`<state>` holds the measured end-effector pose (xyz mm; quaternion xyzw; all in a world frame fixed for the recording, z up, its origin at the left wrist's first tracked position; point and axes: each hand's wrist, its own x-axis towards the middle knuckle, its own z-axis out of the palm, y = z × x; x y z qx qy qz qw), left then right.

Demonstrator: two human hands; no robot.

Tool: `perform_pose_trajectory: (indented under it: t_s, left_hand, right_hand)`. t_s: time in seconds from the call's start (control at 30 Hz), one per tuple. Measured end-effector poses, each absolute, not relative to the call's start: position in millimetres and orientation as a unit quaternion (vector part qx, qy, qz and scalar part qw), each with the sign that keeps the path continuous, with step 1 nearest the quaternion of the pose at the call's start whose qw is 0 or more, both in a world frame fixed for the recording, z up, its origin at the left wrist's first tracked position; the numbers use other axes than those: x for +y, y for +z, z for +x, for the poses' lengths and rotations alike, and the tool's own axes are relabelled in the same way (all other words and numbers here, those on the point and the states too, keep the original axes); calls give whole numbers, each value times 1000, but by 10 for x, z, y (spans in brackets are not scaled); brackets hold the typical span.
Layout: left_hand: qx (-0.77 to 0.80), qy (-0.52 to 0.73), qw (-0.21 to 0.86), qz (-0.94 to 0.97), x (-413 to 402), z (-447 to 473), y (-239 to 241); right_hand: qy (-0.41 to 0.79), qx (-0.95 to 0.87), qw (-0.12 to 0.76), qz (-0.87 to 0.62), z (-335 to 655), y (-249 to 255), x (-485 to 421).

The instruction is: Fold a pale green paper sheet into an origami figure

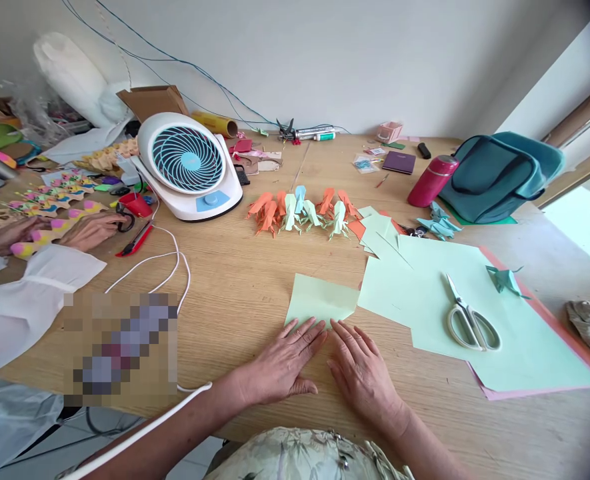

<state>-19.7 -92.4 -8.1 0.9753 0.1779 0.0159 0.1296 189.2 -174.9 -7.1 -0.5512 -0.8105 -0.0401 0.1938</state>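
A pale green sheet of paper [322,299] lies on the wooden table in front of me, its near edge under my fingertips. My left hand [287,360] presses flat at its lower left, fingers stretched out. Beside it, my right hand [362,373] rests with fingers extended on the near edge at the right. Neither hand grips anything. Beyond the paper stands a row of folded paper figures in orange [266,212], pale green [311,213] and light blue [300,198]. Scissors with white handles [472,328] lie on large pale green sheets [535,353] to the right.
A white fan [187,160] stands at the left, its white cable running across the table. A co-worker's hands [89,227] handle decorated strips at far left, near a red cutter [135,241]. A pink bottle [432,181] and teal bag [495,183] stand at back right.
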Motion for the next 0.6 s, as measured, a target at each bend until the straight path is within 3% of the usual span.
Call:
perform_pose_trajectory:
  t_s: [0.2, 0.6]
  left_hand:
    - [172, 16, 107, 979, -948, -220, -33]
    - [220, 66, 105, 968, -782, 123, 77]
  right_hand:
    - [-45, -819, 117, -559, 1897, -141, -1773]
    - [-75, -771, 121, -621, 2018, -173, -1805]
